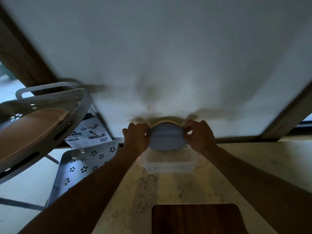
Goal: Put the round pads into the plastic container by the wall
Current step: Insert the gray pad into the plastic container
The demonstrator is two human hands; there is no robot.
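Head view: the left hand (137, 138) and right hand (197, 135) pinch opposite edges of a stack of round pads (166, 136), smooth blue on the facing side with tan layers behind, held above the clear rectangular plastic container (168, 164) on the marbled counter (244, 157) by the wall (160, 56).

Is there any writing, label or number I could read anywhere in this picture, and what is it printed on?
Nothing can be read for certain.
Printed card behind the perforated white rack: a dark band of lettering, too blurred to read.
Same card: a barcode, its digits too small to read.
Round pads, plastic container, wooden board: no text visible.
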